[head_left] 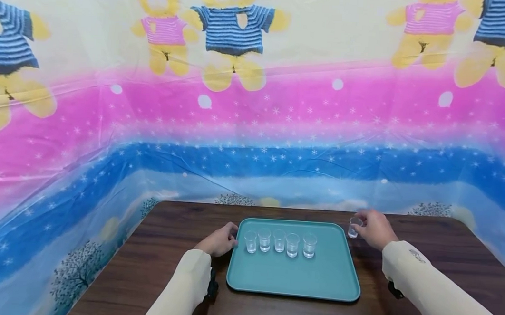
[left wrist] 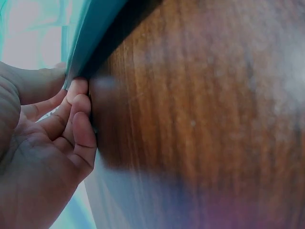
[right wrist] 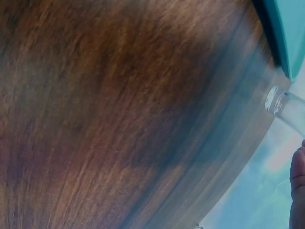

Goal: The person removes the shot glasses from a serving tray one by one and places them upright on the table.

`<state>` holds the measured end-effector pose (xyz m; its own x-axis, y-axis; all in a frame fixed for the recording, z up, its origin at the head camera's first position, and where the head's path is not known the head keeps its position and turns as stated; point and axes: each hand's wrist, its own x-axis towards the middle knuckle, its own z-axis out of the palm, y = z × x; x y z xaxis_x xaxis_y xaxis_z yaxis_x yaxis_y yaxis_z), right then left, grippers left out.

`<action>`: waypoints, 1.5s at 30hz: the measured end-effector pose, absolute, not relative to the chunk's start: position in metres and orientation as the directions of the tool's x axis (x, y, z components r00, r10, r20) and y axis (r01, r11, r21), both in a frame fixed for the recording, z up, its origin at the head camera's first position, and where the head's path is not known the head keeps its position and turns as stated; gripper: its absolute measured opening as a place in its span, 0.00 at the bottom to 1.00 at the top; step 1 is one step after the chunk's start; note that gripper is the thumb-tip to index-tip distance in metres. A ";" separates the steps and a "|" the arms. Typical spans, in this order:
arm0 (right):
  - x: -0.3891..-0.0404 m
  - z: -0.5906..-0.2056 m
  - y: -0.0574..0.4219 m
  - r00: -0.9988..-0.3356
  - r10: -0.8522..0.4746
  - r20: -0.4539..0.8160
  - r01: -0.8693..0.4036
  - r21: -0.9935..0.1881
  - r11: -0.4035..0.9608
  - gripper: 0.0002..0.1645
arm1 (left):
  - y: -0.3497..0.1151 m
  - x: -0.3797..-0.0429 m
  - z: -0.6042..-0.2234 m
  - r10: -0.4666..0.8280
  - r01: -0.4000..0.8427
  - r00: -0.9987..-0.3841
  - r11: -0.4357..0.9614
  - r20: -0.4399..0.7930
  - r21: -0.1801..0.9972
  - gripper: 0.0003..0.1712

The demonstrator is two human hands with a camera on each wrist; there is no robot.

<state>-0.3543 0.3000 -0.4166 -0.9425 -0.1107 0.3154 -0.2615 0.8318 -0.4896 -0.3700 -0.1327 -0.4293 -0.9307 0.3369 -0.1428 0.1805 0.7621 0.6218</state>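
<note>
Off the right edge of the teal tray [head_left: 293,278], my right hand [head_left: 377,229] holds a small clear shot glass [head_left: 353,228] between thumb and fingers. The right wrist view shows the thick base of this shot glass [right wrist: 275,101] close to the tabletop; whether it touches is unclear. At the tray's left side, my left hand [head_left: 218,240] pinches the rim. In the left wrist view its thumb lies on the tray's edge [left wrist: 88,40], with the fingertips curled below. Several more clear shot glasses [head_left: 292,245] stand upright in a row across the tray's upper half.
A dark wood-grain table [head_left: 180,220] carries the tray. Behind and along the left side hangs a printed cloth [head_left: 252,162] with teddy bears and snowflakes, meeting the table's far edge. The tray's front half is bare.
</note>
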 end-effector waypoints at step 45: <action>-0.327 -0.419 0.213 -0.865 -0.394 0.311 -0.501 -0.480 0.721 0.25 | -0.131 -0.370 -0.428 0.316 0.162 -0.937 0.773 -0.150 0.614 0.22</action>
<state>-0.3271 0.2129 -0.4195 -0.8649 -0.3940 0.3111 -0.5007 0.7206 -0.4796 -0.3705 -0.1308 -0.4280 -0.9369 0.3156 -0.1503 0.1619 0.7728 0.6136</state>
